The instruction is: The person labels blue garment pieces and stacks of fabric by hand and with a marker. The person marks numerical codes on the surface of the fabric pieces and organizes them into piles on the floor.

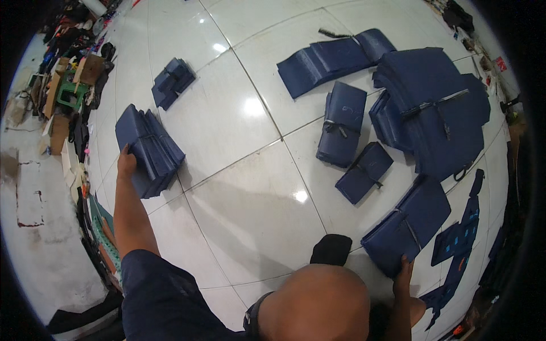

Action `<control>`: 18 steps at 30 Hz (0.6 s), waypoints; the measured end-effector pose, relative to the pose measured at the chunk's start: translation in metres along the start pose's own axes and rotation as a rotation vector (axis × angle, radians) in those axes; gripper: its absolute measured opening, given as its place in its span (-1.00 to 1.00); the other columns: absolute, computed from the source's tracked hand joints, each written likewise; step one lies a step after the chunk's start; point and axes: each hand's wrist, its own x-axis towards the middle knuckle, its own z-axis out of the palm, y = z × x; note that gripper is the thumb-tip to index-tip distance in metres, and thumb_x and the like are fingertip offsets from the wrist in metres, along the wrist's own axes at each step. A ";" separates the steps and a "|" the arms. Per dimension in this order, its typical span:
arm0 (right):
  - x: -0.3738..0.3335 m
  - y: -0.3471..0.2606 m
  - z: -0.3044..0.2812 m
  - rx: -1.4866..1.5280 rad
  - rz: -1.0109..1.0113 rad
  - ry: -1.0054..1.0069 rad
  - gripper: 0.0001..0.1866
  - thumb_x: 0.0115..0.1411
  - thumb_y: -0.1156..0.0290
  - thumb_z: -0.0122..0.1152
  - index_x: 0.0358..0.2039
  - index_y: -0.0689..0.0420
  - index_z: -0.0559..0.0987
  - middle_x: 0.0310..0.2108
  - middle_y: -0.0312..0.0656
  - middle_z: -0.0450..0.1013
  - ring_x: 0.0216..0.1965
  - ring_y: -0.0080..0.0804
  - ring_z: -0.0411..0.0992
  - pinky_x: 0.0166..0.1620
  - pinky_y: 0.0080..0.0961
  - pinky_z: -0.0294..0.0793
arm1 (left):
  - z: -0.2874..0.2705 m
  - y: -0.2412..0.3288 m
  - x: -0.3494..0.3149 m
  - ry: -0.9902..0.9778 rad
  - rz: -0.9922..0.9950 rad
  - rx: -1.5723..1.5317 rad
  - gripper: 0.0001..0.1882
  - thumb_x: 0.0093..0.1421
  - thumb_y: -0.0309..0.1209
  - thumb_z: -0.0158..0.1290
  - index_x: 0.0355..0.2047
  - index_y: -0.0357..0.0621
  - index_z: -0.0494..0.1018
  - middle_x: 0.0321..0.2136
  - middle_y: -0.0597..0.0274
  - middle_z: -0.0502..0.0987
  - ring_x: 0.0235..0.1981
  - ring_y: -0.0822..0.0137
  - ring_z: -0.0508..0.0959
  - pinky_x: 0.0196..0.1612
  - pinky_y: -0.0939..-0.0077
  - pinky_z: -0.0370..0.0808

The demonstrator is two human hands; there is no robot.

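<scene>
At the left, my left hand grips the near left edge of a thick bundle of dark blue cut pieces, which look like sheet material and are bound round the middle with a dark cord. My right hand, at the lower right, is closed on the near edge of another dark blue tied bundle. That bundle is broader and flat, with a thin tie across it. Part of the right hand's fingers lies hidden under its edge. Both bundles are at floor level.
A small blue bundle lies beyond my left hand. Right of centre are a long bundle, two smaller tied bundles and a large tied stack. Loose blue pieces lie far right. Clutter with a green stool lines the left wall.
</scene>
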 end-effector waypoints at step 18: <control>-0.021 -0.034 0.006 0.137 0.145 -0.032 -0.20 0.28 -0.02 0.08 0.39 0.11 0.08 0.28 -0.02 0.20 0.27 -0.07 0.22 0.27 -0.18 0.25 | 0.001 -0.013 0.033 -0.191 -0.157 -0.367 -0.36 0.21 -0.13 0.01 0.11 -0.48 0.39 -0.02 -0.11 0.54 0.04 0.09 0.51 0.11 0.31 0.39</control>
